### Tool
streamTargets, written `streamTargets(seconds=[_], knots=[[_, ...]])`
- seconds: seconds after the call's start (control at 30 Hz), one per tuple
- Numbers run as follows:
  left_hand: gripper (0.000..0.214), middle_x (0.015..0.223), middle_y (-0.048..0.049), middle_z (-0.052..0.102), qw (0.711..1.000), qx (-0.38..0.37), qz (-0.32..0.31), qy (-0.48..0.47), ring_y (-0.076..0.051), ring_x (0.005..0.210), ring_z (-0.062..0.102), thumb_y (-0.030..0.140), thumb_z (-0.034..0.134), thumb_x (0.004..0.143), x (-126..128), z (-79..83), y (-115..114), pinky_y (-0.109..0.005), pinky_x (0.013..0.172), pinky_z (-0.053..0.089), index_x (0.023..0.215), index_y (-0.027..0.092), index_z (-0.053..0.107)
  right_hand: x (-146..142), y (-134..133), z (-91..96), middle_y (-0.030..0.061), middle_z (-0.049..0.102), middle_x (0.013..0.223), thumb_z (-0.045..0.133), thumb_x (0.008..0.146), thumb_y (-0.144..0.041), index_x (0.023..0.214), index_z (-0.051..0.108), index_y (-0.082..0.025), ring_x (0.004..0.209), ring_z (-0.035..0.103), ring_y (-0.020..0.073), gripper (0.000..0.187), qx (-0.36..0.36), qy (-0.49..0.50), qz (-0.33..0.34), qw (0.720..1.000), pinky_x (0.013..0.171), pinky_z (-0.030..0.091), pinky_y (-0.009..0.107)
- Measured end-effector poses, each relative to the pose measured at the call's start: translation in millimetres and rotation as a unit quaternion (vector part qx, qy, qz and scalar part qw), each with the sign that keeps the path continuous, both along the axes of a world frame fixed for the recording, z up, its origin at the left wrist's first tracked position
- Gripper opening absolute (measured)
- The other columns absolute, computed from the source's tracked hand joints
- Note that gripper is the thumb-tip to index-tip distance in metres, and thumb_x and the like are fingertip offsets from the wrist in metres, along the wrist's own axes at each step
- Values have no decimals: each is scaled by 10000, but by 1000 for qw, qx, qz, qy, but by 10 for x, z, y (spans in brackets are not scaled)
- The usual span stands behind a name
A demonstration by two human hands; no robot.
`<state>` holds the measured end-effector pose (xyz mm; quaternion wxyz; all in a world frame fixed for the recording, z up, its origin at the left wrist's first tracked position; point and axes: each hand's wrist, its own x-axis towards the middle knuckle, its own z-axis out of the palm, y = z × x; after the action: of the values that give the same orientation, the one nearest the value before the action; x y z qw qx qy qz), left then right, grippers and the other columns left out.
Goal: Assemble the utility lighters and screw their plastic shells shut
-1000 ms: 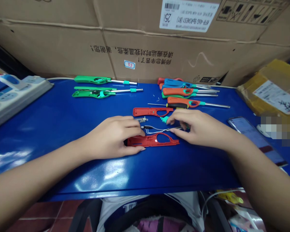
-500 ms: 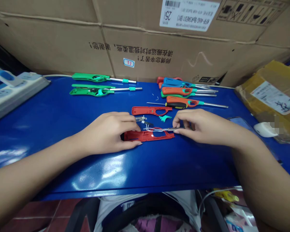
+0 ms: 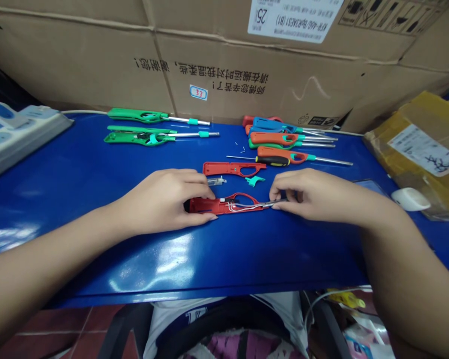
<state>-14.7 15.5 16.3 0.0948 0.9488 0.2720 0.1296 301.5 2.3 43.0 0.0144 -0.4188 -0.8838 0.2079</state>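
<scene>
Red half-shell (image 3: pixel 204 205): between your left fingers (image 3: pixel 199 191), parted to its width and gripping its end. Metal tube (image 3: pixel 271 203): pinched in your nearly closed right fingers (image 3: pixel 275 191). Green trigger (image 3: pixel 255 181): loose, just beyond, between both.

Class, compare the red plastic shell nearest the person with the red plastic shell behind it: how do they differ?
The near red plastic shell is held by the left hand; the far red plastic shell lies unheld on the glossy blue table. Thin white wires cross the near shell, while none show in the far shell. Both are red, each with a looped opening.
</scene>
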Motion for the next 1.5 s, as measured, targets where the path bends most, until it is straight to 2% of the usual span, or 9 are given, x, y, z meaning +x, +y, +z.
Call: streamTargets(seconds=[0.13, 0.67, 0.77, 0.87, 0.97, 1.1, 1.23, 1.33, 1.5], knots=[[245, 976, -39, 730, 1000, -9, 2, -1, -204, 885, 686, 420, 679, 912, -5, 8, -4, -297, 748, 501, 1025, 212, 738, 6, 5, -2, 20, 728, 899, 581, 883, -185, 894, 720, -219, 762, 631, 157, 143, 0, 10, 7, 1000, 669, 430, 271], [268, 995, -45, 719, 999, -32, 2, -10, -220, 941, 672, 442, 691, 915, 8, -4, 0, -320, 798, 513, 1042, 212, 743, -56, 6, -61, 27, 695, 795, 624, 878, -165, 741, 680, -188, 697, 595, 146, 150, 12, 4, -6, 1000, 623, 404, 272], [263, 1000, -47, 722, 999, -32, 7, -2, -223, 942, 671, 435, 686, 917, 3, 5, -3, -324, 794, 514, 1045, 212, 742, -49, -6, -45, 20, 690, 794, 610, 876, -146, 780, 691, -188, 679, 595, 132, 133, -8, 20, -3, 1000, 605, 417, 254], [253, 1031, -48, 726, 1000, -23, 12, 11, -228, 960, 668, 423, 687, 917, -5, 22, -12, -332, 809, 517, 1056, 217, 739, -66, -23, -20, 6, 658, 787, 644, 894, -229, 913, 696, -190, 619, 550, 115, 67, -24, 46, -3, 999, 555, 402, 242], [236, 1048, -48, 726, 1000, -3, 17, 20, -231, 963, 669, 378, 683, 916, -6, 35, -35, -334, 801, 519, 1080, 214, 726, -142, -45, -45, 12, 643, 867, 675, 911, -301, 998, 663, -188, 650, 519, 112, 143, 3, 82, 6, 997, 571, 397, 244], [303, 1134, -46, 711, 1000, 6, 22, 0, -217, 987, 685, 314, 670, 912, 9, 23, -89, -312, 803, 531, 1194, 203, 680, -260, -68, -190, 17, 620, 966, 665, 936, -250, 1000, 643, -191, 742, 505, 118, 90, 52, 115, 27, 992, 658, 402, 253], [358, 1224, -63, 681, 999, -24, 14, -24, -214, 1047, 689, 340, 655, 936, 44, -34, -137, -290, 827, 547, 1258, 185, 643, -302, -74, -294, 14, 599, 951, 636, 962, -230, 988, 639, -186, 733, 487, 115, 51, 46, 131, 40, 989, 682, 399, 259], [258, 1203, -52, 680, 998, -45, 15, -41, -197, 1047, 683, 334, 594, 987, 80, -86, -154, -277, 830, 545, 1190, 194, 670, -308, -76, -290, 16, 596, 953, 619, 966, -199, 975, 628, -187, 745, 491, 118, 17, 41, 138, 43, 989, 692, 400, 260], [235, 1122, -41, 687, 995, -54, 36, -81, -172, 988, 677, 308, 590, 997, 120, -133, -155, -261, 779, 540, 1180, 199, 689, -319, -101, -229, 16, 612, 947, 609, 962, -195, 962, 609, -193, 767, 510, 127, 2, 22, 138, 43, 989, 700, 398, 267]])
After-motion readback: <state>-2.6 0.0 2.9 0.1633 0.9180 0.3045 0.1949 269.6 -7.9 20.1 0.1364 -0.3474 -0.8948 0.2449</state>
